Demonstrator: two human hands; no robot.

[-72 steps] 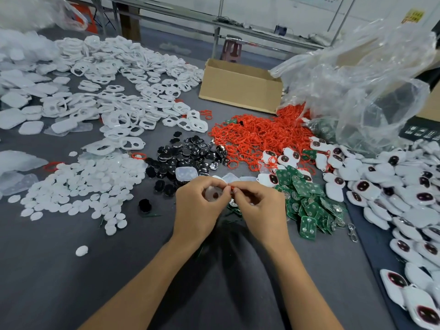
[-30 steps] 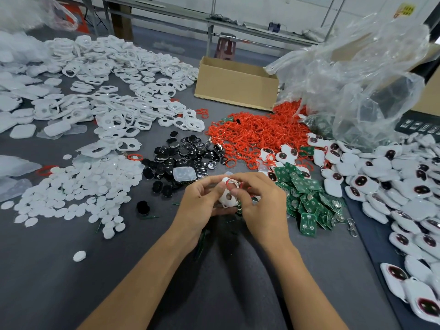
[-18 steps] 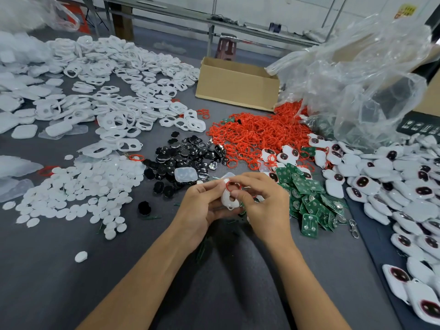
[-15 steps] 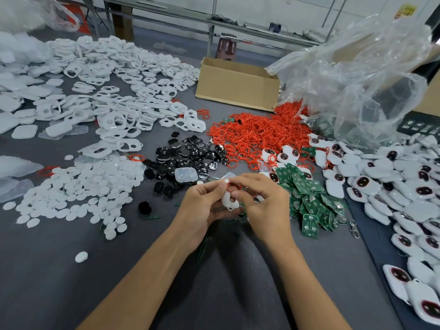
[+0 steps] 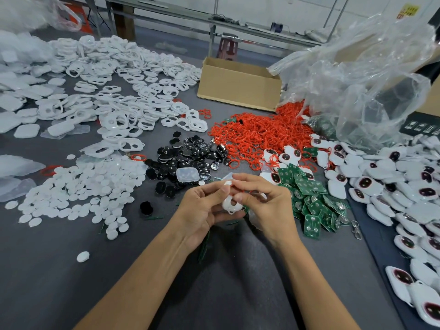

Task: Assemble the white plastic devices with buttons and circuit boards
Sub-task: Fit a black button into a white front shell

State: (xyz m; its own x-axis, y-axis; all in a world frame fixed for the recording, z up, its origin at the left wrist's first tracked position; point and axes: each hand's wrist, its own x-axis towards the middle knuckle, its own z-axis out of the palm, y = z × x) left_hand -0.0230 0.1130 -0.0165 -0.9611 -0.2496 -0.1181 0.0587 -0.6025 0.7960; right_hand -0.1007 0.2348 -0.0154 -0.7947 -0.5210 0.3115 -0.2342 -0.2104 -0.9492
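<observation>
both hands (image 5: 238, 206) pinching one white shell (image 5: 230, 204), two hands, one shell

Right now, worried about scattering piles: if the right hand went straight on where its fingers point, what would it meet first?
The right hand would likely meet the left hand first, just across the white shell both hold; depth is unclear.

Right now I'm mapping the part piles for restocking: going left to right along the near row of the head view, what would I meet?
White round discs → black buttons → left hand → white shell gripped by both hands → right hand → green circuit boards → finished white devices.
</observation>
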